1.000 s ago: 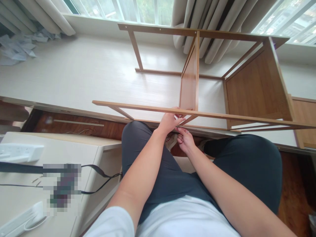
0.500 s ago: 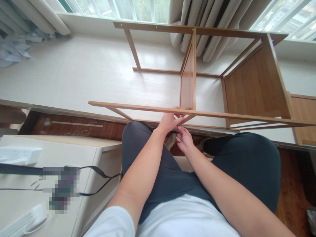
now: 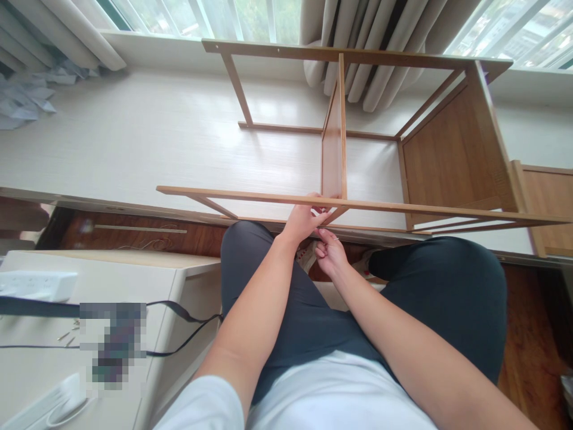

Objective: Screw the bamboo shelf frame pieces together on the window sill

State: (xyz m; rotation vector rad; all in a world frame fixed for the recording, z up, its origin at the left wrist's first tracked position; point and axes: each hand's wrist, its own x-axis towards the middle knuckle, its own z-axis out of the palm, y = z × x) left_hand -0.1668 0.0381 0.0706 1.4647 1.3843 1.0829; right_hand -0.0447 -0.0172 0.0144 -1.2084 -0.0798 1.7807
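A brown wooden shelf frame (image 3: 385,205) lies on its side on the pale window ledge, with a panel (image 3: 333,143) standing across its middle and a larger panel (image 3: 456,143) towards its right end. My left hand (image 3: 304,220) is closed around the near side of the frame, where the middle panel's crosspiece meets the rail; some fingers go behind the wood. Just below it, my right hand (image 3: 331,253) is pinched close to the frame's underside. Whatever its fingertips hold is too small or hidden to make out.
To the left, a white cabinet top (image 3: 147,286) carries a power strip (image 3: 38,286), a few small screws (image 3: 65,335), a black strap (image 3: 40,307) and a blurred-out object. Another wooden piece (image 3: 553,203) stands at the right. Curtains (image 3: 362,54) hang behind the frame.
The view has shifted a little, so the frame appears slightly further left. Both hands keep nearly the same place and grip at the near rail.
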